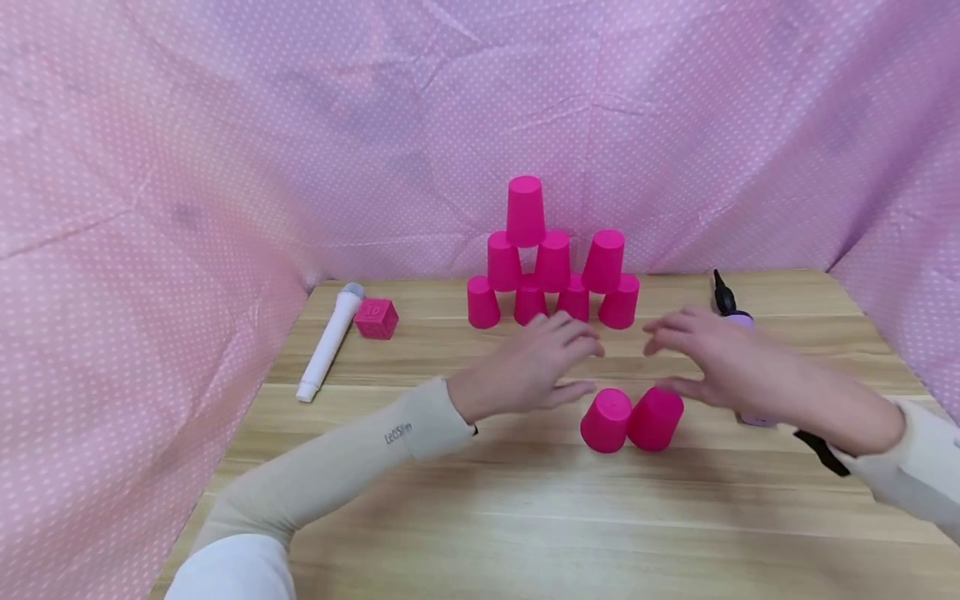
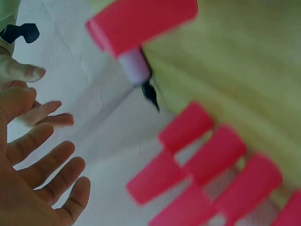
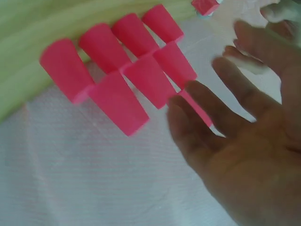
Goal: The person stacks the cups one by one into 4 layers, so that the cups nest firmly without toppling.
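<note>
Upside-down pink cups stand stacked as a pyramid at the back of the table: several in the bottom row (image 1: 483, 303), three in the middle row (image 1: 553, 262) and one top cup (image 1: 526, 211) over the left pair. Closer to the front, a left loose cup (image 1: 606, 421) and a right loose cup (image 1: 656, 420) lean side by side. My left hand (image 1: 536, 362) hovers left of this pair, fingers spread and gently bent, holding nothing. Facing it from the right, my right hand (image 1: 723, 358) is also empty, its thumb overlapping the right loose cup's top in the head view.
On the left of the wooden table (image 1: 480, 533) lie a white microphone (image 1: 330, 342) and a pink cube (image 1: 377, 319). A purple object with a black nozzle (image 1: 723, 293) stands at the right, partly behind my right hand. Pink dotted cloth (image 1: 450, 125) hangs around the back and sides.
</note>
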A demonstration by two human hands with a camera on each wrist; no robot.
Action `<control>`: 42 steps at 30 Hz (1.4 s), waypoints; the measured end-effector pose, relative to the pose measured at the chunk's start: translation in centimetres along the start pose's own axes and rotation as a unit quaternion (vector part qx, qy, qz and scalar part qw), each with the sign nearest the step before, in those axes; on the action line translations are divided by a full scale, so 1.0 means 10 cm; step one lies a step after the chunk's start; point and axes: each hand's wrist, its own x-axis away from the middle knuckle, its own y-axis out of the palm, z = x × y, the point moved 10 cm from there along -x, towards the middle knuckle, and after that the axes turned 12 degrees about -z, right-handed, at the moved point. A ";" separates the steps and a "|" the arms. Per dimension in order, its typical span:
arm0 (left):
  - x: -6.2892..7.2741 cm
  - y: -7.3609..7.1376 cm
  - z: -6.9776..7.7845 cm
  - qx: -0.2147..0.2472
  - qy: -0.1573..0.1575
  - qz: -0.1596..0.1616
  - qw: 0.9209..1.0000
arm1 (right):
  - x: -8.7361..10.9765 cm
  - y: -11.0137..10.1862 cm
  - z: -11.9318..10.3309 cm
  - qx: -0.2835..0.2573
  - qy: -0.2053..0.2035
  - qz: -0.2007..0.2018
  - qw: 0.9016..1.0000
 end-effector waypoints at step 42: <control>-0.20 0.72 0.16 0.140 -0.037 -0.083 0.986 | 0.49 0.61 0.17 -0.102 0.091 0.121 0.983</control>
